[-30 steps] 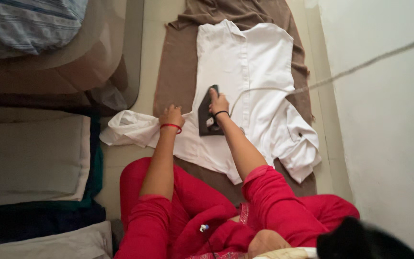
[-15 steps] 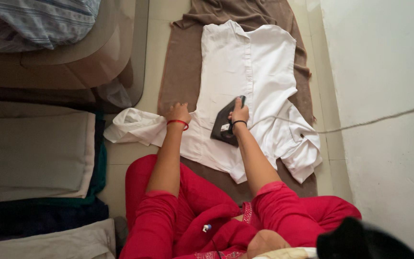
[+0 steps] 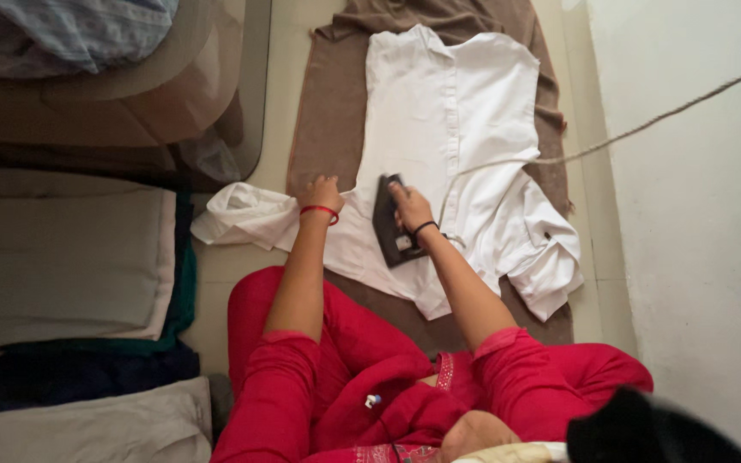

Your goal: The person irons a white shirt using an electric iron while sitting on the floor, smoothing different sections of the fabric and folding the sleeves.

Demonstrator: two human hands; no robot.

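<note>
A white shirt lies spread flat on a brown cloth on the floor. My right hand grips the handle of a dark clothes iron, which rests on the shirt's lower left part. Its cord runs off to the right, up across the wall. My left hand, with a red band at the wrist, presses flat on the shirt near its left sleeve, which spills off the cloth onto the floor.
A white wall stands close on the right. Folded bedding is stacked on the left, and a striped bundle lies at the top left. My legs in red trousers fill the bottom.
The iron slid right across the shirt, then back left toward the sleeve side. The cord swung with it. My left hand stayed pressed on the shirt.
</note>
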